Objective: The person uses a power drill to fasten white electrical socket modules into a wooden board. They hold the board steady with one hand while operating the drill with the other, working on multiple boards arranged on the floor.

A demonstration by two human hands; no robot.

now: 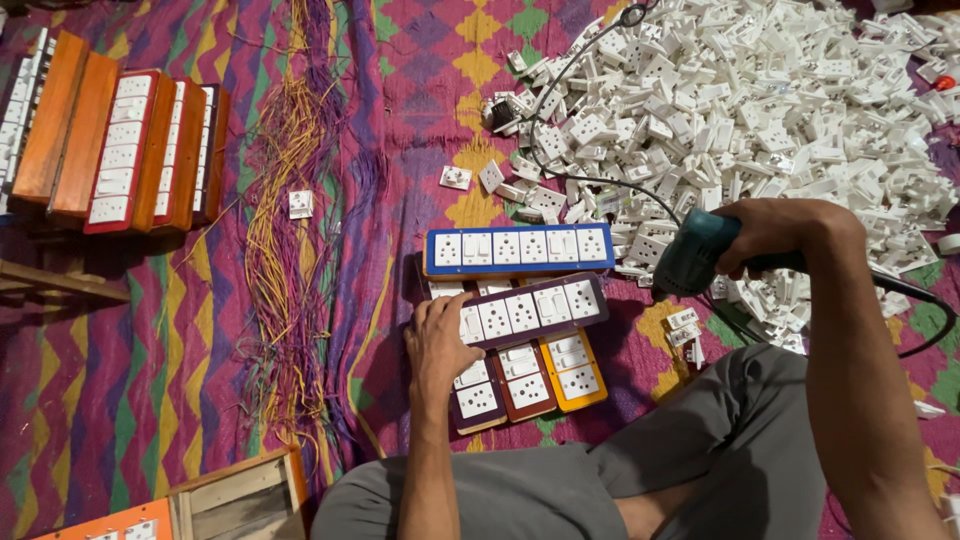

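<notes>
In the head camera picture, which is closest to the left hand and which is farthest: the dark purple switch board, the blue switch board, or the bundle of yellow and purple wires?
From the left hand, nearest first:
1. The dark purple rectangular switch board, under the fingers, just to the right.
2. The blue rectangular switch board, one row beyond the purple one, farther up the mat.
3. The long bundle of yellow and purple wires, well off to the left.

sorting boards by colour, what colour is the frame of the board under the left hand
Dark purple frame on the board under the left hand; head view.
</notes>
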